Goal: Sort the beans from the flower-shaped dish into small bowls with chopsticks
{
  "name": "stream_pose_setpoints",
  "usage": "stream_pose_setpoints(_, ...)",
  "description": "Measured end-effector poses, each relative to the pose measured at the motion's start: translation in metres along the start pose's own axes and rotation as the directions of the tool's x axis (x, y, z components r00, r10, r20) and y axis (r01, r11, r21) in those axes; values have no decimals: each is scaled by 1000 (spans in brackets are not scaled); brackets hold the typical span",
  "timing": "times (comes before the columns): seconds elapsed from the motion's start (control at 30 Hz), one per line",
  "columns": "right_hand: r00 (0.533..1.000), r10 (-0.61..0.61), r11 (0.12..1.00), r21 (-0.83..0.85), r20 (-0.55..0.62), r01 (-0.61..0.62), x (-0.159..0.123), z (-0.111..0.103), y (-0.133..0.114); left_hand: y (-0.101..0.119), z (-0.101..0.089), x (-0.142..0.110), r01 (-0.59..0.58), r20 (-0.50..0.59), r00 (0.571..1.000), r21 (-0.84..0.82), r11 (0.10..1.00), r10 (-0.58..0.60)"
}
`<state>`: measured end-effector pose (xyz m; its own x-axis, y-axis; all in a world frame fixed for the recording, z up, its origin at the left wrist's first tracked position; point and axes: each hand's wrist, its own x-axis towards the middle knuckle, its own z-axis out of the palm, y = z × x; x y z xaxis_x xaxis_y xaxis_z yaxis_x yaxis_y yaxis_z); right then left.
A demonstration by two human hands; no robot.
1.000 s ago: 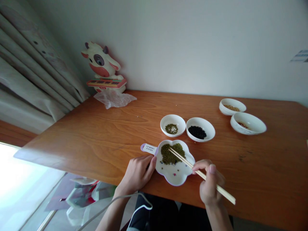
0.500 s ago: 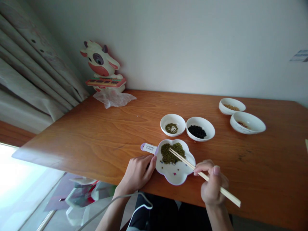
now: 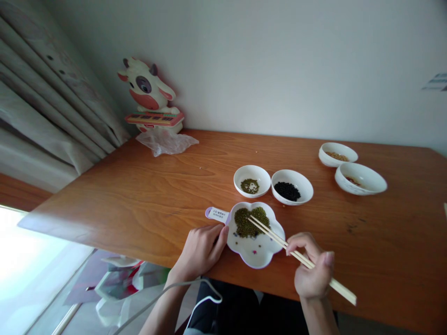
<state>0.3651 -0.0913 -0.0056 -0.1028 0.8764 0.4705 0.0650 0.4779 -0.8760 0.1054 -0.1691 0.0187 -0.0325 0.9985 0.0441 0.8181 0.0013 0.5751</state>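
A white flower-shaped dish [image 3: 256, 258] with a lilac rim and a labelled handle lies near the table's front edge. Green mung beans [image 3: 256, 228] are heaped in its far half, with a few loose ones lower down. My left hand [image 3: 201, 249] rests at the dish's left side, fingers curled, thumb at the rim. Wooden chopsticks [image 3: 270, 234] are gripped in my right hand [image 3: 311, 269], right of the dish. Their tips touch the heap, slightly apart; whether a bean is between them cannot be seen. Just behind stand a bowl of green beans [image 3: 262, 177] and a bowl of black beans [image 3: 303, 183].
Two more white bowls stand at the right: one with yellowish grains [image 3: 344, 149], one nearer with brownish contents [image 3: 373, 179]. A cow-shaped toy keyboard [image 3: 153, 114] and a crumpled plastic bag [image 3: 169, 143] sit back left. A cable [image 3: 157, 298] crosses my left forearm.
My right hand has shifted slightly right and its thumb has moved outward. The chopsticks' rear ends have swung right and down, and their tips have moved slightly right within the heap.
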Motion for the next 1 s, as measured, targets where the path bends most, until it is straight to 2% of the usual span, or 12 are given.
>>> stream_pose_setpoints(0.57, 999, 31, 999, 15, 29, -32, -1, -1, 3, -1, 0, -1, -1, -4, 1000, 17, 1000, 1)
stream_pose_setpoints(1.0, 999, 40, 999, 14, -29, -40, 0, -1, -1, -1, 0, -1, 0, 4, 1000, 15, 1000, 0)
